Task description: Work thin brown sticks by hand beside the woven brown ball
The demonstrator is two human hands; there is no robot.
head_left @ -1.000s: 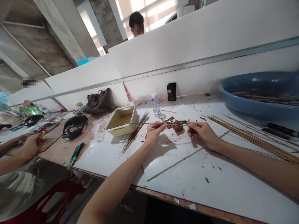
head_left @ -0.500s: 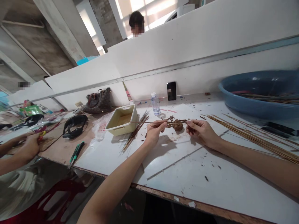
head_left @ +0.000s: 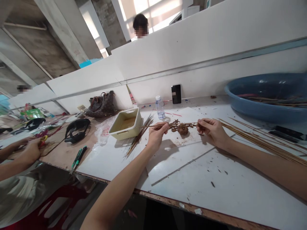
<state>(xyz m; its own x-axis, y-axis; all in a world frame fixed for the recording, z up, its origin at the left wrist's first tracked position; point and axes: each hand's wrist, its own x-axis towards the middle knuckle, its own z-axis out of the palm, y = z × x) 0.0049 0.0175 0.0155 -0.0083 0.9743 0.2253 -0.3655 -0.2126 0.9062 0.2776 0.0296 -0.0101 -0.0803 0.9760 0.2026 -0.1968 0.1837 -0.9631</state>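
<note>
A thin wooden stick (head_left: 153,126) lies level above the white tabletop, pinched at one end by my left hand (head_left: 157,134). My right hand (head_left: 212,131) holds its other end between fingertips. Midway along the stick sits a lump of brown clay-like material (head_left: 182,129), with brown crumbly bits (head_left: 175,125) clustered to its left. Whether the stick passes through the lump is hidden. A co-worker's hand (head_left: 31,151) at the far left holds a small red and yellow tool (head_left: 42,142).
A cream tray (head_left: 126,123) and a bundle of thin sticks (head_left: 139,135) lie left of my hands. Long sticks (head_left: 263,143) and a blue basin (head_left: 263,99) are on the right. A water bottle (head_left: 160,107) and phone (head_left: 176,94) stand behind.
The stick has shifted to the right, and my right hand has moved right along with it. My hands are a little farther apart, and the brown lump stays at about the same spot.
</note>
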